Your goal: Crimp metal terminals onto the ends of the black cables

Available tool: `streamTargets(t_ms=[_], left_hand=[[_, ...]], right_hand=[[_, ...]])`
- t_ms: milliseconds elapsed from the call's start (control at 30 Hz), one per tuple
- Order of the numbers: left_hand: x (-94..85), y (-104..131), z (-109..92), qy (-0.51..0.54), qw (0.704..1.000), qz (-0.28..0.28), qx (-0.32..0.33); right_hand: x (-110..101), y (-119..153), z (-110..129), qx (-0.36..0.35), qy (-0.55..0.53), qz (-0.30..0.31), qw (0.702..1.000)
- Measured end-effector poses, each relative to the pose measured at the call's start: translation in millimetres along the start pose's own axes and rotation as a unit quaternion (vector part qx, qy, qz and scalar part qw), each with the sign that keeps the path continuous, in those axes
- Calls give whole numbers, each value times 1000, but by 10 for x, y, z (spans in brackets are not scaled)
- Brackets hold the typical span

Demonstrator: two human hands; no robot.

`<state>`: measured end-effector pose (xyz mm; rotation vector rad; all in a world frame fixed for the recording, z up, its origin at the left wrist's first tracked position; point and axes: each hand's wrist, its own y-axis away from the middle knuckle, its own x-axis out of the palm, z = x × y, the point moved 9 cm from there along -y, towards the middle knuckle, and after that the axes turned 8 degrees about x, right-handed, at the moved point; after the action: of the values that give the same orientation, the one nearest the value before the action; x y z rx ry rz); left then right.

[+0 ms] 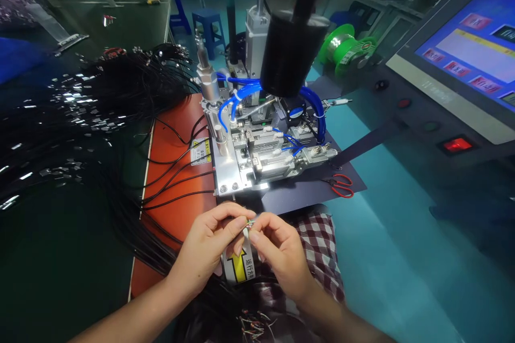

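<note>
My left hand [217, 236] and my right hand [277, 244] meet in front of the machine, thumb and forefinger of each pinched together. Between the fingertips show thin, light-coloured wire ends [250, 223], too small to make out fully. Just beyond the hands is a metal machine [237, 171] with blue air hoses [249, 88]. Several black cables [181, 199] run into its left side across an orange-red mat [173, 142]. Below the hands lies a white label with a yellow arrow [238, 268]. Stripped coloured wire ends [255, 326] rest at the lap.
Large bundles of black cables [137, 77] with shiny ends cover the left bench. Red-handled scissors [341, 186] lie right of the machine. A control screen [475, 48] stands at the right, near a green wire spool [338, 45]. A black funnel-like nozzle [292, 53] hangs above the machine.
</note>
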<state>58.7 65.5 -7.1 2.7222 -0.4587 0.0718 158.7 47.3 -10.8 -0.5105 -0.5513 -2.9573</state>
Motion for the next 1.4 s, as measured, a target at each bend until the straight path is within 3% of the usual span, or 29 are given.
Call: streamTargets(t_ms=[100,233,533,967,1233,1400], left_hand=[[33,-11,-78,-7,1000,24,0],[52,-29,-76,3,999,36,-4],[82,-3,-46,40,998,51,-13],[81,-7,-59,72,996,49,-21],[140,31,102,22,991,120,-57],[128,21,104,-11,993,106,-49]], right_hand=[[-72,13,39,-9,32,-31,999],[-111,-15,64,-13,54,-17,998],[-138,-143,0,38,-67,28,997],[-79,-112,-114,60,-73,34,995],[-10,-139,243,16,113,147,983],[5,-145,262,25,161,179,970]])
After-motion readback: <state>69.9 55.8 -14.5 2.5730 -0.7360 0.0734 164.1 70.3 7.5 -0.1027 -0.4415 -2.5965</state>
